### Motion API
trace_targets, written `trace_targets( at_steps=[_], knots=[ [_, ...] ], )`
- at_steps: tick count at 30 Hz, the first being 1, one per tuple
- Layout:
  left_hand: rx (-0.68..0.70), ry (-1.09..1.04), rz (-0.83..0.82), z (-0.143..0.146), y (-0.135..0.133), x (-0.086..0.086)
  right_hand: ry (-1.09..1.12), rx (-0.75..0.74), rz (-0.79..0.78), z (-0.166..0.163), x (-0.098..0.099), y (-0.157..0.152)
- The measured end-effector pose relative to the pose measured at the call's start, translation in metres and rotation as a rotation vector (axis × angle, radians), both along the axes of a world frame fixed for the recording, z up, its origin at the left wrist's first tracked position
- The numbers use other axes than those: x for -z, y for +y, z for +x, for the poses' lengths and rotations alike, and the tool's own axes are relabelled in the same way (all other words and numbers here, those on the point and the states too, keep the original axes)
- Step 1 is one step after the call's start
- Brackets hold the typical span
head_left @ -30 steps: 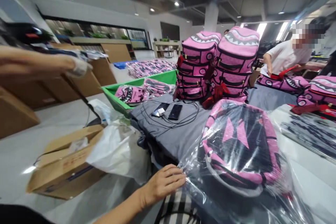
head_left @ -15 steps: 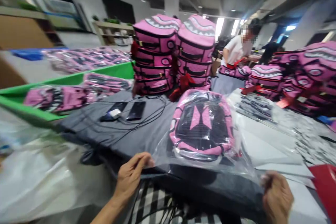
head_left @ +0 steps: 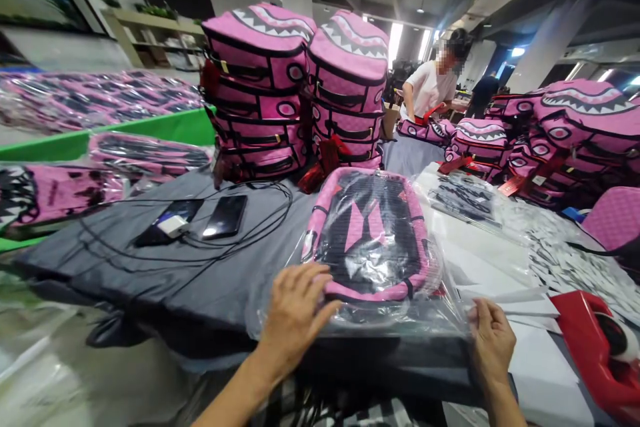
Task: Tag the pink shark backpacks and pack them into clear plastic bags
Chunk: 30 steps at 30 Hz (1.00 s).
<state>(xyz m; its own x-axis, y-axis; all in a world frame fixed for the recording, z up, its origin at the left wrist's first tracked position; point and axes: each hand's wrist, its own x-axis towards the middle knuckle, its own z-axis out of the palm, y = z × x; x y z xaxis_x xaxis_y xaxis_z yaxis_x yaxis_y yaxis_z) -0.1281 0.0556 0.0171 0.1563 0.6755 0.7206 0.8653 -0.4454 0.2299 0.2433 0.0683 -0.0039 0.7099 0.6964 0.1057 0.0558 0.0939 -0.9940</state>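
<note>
A pink and black backpack (head_left: 370, 233) lies flat on the grey table cloth (head_left: 165, 267), inside a clear plastic bag (head_left: 445, 280). My left hand (head_left: 295, 310) rests flat on the bag's near left edge, fingers stretched out over the backpack's bottom. My right hand (head_left: 493, 340) sits at the bag's near right corner, fingers curled on the plastic edge.
Two stacks of pink shark-face backpacks (head_left: 300, 87) stand behind. Two phones (head_left: 225, 217) with cables lie to the left. A red tape dispenser (head_left: 595, 347) sits at the right. A green bin (head_left: 100, 140) with bagged backpacks stands at the left. A person in white (head_left: 430, 90) works at the back.
The view swung right and closer. My left hand moved from the bag's edge onto the backpack's bottom. My right hand came in to the bag's right corner.
</note>
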Motion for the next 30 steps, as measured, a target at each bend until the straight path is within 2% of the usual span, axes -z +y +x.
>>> trace_targets(
  at_steps=[2,5,10,14,17,22,26,28,30],
  knots=[
    [0.170,0.054,-0.050,0.024,0.004,-0.008,-0.024,0.027,0.017,-0.003,-0.003,-0.001],
    [0.260,0.010,-0.195,0.040,0.009,-0.012,-0.024,0.021,0.032,-0.002,-0.001,-0.001],
    [0.356,-0.049,-0.402,0.030,0.009,-0.018,0.010,-0.001,0.045,0.001,0.007,0.000],
    [0.375,-0.099,-0.515,0.027,0.008,-0.028,0.029,0.013,0.038,0.001,0.008,0.000],
    [0.391,-0.077,-0.513,0.028,0.011,-0.026,0.071,0.011,0.031,0.000,0.008,0.000],
    [0.360,-0.050,-0.374,0.030,0.021,-0.017,0.107,-0.038,0.050,-0.003,0.004,-0.001],
    [0.377,0.009,-0.317,0.033,0.034,-0.018,0.134,-0.020,0.060,-0.003,0.006,-0.004],
    [0.384,0.015,-0.377,0.034,0.039,-0.021,0.151,-0.006,0.054,-0.002,0.009,-0.005],
    [0.373,-0.038,-0.504,0.035,0.040,-0.023,0.151,-0.011,0.047,-0.001,0.011,-0.005]
  ],
)
